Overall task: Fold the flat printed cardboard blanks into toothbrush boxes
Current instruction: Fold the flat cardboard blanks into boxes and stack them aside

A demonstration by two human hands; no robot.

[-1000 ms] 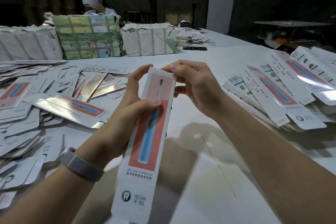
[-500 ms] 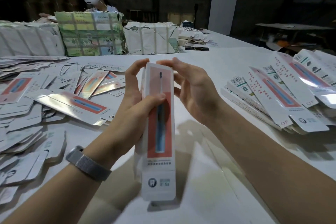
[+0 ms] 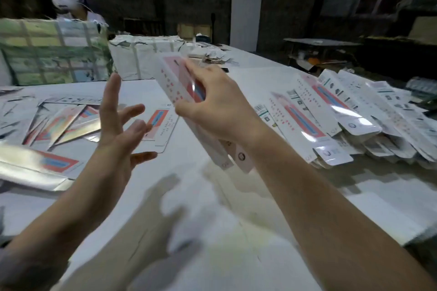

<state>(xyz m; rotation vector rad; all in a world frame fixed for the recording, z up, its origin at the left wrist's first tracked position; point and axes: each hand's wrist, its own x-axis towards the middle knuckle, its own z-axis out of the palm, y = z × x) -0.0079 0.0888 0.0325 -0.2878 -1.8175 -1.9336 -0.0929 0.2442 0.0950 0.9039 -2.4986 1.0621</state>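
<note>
Toothbrush box [image 3: 189, 106] (motion-blurred) is gripped in our right hand [image 3: 217, 106], tilted above the counter [image 3: 189, 196], seemingly bound for the folded stack [image 3: 331, 113] right of it. Our left hand [image 3: 118, 125] hangs empty, fingers spread, left of the box, above the flat blanks [image 3: 59, 125].

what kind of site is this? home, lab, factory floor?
Probably a small packing workshop, not a home. A long white worktable carries loose flat blanks, a pile of folded boxes and strapped paper bundles. A second worker sits across it, in a dim, bare room.
</note>
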